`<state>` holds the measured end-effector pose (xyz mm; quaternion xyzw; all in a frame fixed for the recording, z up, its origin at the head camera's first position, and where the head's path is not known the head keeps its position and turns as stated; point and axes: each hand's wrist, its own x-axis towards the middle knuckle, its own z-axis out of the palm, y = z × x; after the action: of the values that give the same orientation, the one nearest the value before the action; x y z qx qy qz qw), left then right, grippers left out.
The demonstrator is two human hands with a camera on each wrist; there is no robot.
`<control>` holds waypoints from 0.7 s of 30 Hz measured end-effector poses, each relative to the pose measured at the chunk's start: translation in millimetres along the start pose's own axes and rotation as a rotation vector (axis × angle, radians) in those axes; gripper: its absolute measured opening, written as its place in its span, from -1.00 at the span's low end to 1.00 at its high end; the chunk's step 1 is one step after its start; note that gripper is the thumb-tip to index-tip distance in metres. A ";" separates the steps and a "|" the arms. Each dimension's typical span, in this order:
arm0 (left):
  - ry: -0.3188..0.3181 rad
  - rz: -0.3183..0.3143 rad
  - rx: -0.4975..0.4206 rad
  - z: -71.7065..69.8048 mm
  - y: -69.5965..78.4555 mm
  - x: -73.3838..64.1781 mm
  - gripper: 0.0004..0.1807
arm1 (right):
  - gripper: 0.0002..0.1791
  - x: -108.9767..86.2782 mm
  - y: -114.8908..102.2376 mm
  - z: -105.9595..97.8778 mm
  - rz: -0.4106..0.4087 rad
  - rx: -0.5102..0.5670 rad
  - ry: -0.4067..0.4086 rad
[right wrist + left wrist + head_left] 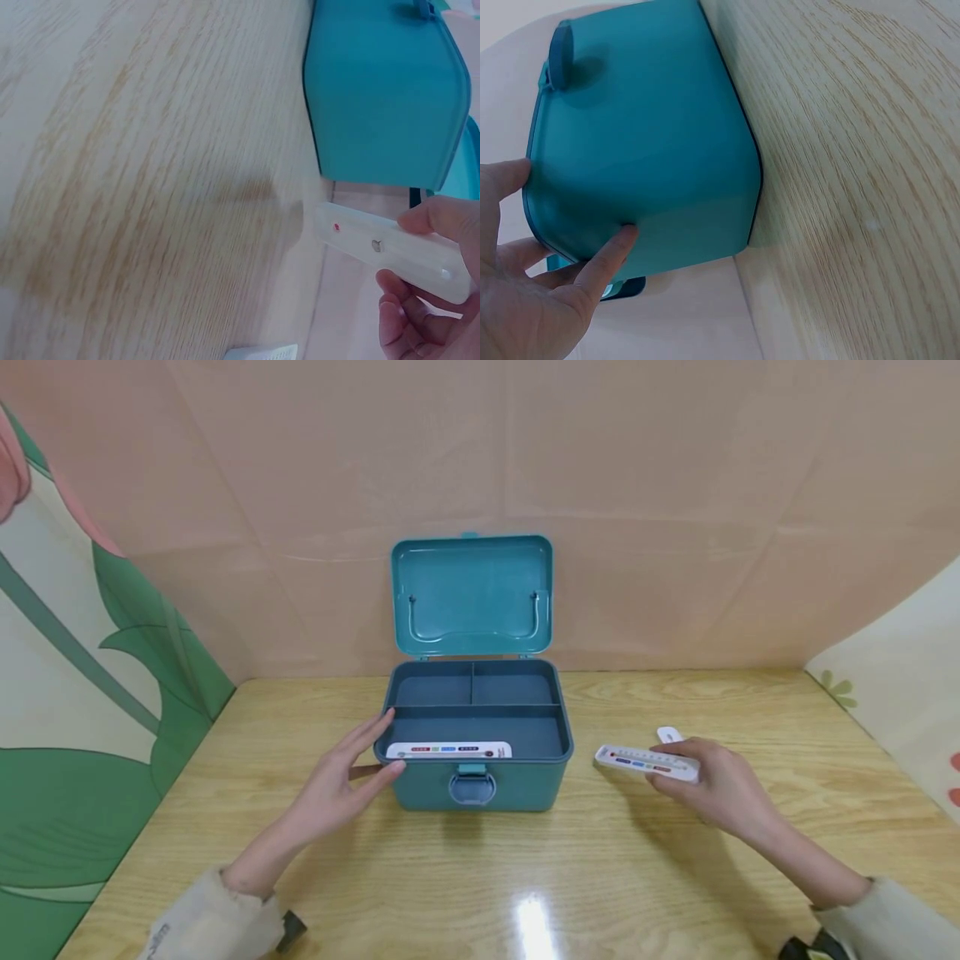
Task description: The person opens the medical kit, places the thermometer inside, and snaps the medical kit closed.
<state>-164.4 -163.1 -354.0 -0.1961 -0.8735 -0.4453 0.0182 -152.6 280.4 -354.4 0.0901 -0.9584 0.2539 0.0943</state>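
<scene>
A teal storage box (517, 785) stands on the table with its lid (472, 593) raised. In its front tray compartment lies a white strip thermometer (448, 749). My left hand (337, 785) rests against the box's front left corner, fingers fairly straight and spread, fingertips at the rim and wall. My right hand (723, 785) pinches a second white thermometer (637, 760) by its right end, to the right of the box. The right wrist view shows the plain back of this held thermometer (379, 244). Behind the right hand, a third white piece (670, 735) lies on the table, partly hidden.
The wooden table (465, 877) runs back to a pink-beige covered wall (675, 527). Two smaller compartments sit at the back of the box's tray (517, 683). A latch (472, 788) hangs at the box's front. Floral-patterned panels (67, 693) border the sides.
</scene>
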 end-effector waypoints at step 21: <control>0.001 0.012 -0.008 0.1 -0.9 -0.1 -0.26 | -0.54 -0.5 1.6 -3.9 0.012 0.138 0.007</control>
<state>-164.6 -163.6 -354.8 -0.2013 -0.8705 -0.4487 0.0204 -151.9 283.8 -351.9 0.0897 -0.9388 0.3203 0.0896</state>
